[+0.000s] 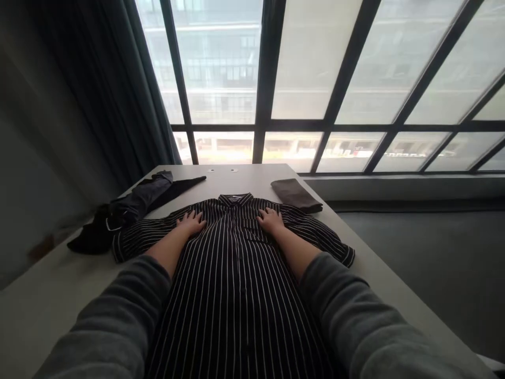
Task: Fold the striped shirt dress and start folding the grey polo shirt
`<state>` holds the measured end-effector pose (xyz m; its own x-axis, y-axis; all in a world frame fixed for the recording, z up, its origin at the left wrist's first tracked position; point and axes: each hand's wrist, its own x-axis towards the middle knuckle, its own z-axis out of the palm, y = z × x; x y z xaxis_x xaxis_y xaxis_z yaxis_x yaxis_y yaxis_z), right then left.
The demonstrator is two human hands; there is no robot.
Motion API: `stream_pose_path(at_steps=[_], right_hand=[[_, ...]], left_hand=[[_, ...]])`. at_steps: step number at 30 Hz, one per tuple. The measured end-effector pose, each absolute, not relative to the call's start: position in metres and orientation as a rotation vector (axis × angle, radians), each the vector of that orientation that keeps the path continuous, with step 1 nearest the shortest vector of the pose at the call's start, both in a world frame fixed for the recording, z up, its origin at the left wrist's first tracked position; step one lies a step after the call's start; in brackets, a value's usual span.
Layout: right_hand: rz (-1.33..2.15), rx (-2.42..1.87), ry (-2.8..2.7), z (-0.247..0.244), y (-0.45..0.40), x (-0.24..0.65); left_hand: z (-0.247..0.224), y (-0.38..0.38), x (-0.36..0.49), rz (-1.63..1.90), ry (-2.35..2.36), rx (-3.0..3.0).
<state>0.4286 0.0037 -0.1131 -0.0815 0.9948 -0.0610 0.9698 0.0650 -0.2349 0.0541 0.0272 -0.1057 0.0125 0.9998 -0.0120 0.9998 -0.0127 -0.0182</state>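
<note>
- Head view: a black short-sleeved shirt with thin white stripes (pixel 236 295) lies face up across the middle of the frame, its button front running down the centre and its lower part leaving the bottom edge.
- It rests on a smooth white table (pixel 43 310), whose broad flat top supports the cloth at full spread.
- Its striped pointed collar (pixel 235 199) sits just above the frame's centre, facing the far edge, so both shoulders fall within arm's reach.
- At centre left, the bare left hand (pixel 191 223) rests palm down on the shirt's chest, fingers spread; nothing is pinched, as far as shows.
- Right of centre, the bare right hand (pixel 270 220) mirrors it near the other shoulder, fingers loosely fanned. With the 2 palms set apart like this, the fabric between them is probably kept flat and steady.
- Both forearms come from dark grey fabric sleeves (pixel 114 316) at the lower corners, pushed up, perhaps to keep the cuffs off the shirt.
- Left of centre, a heap of crumpled black and dark grey clothing (pixel 138 202) sits by a shirt sleeve; whether they overlap, I cannot tell.
- Right of centre, a flat folded brown-grey cloth (pixel 295 195) lies beside the shoulder, near the table's right edge, seemingly set aside.
</note>
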Motion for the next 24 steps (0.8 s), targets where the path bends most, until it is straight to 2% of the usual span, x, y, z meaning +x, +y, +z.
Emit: stream_pose_path(at_steps=[4,10,14,19,24], right_hand=[[0.331,-1.993,-2.212,-0.131,0.015,0.447],[0.201,-1.938,-2.147,-0.128,0.001,0.481],[0.134,-2.057,-2.051,-0.139,-0.030,0.531],[0.176,-2.211,-2.042,-0.160,-0.072,0.585],[0.201,-2.258,-2.009,-0.159,-0.086,0.588]], left_hand=[[-0.134,0.023,0.042,-0.010,-2.301,-2.192],[-0.130,0.018,0.026,-0.048,-2.355,-2.142],[-0.131,0.017,0.022,-0.062,-2.376,-2.107],[-0.131,0.018,0.019,-0.079,-2.414,-2.081],[-0.127,0.018,0.018,-0.026,-2.411,-2.089]])
